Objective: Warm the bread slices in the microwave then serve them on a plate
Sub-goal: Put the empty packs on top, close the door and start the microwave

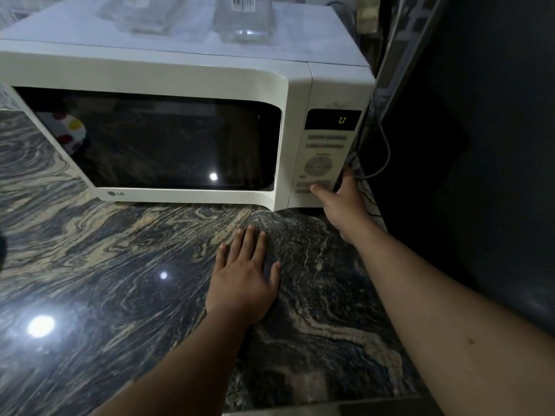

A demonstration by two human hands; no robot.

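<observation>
Fingers spread flat, the left hand (244, 283) lies palm-down on the glossy tabletop (105, 265), grasping nothing. The right hand (341, 196) is at the lower right corner of the microwave (186, 76), thumb pressed on the bottom buttons of the control panel (322, 163) and fingers curled round the side edge, gripping only the casing. The stone surface is dark and polished, veined with swirling tan and grey bands. Boxy, smooth white plastic forms the oven, with a rounded door frame and a dark glass window (156, 142); its door is closed. Whether bread sits inside I cannot tell, the glass mostly reflecting. Two clear, seemingly empty containers (243, 19) stand on top. A grey cable (383, 145) hangs just beside the oven.
</observation>
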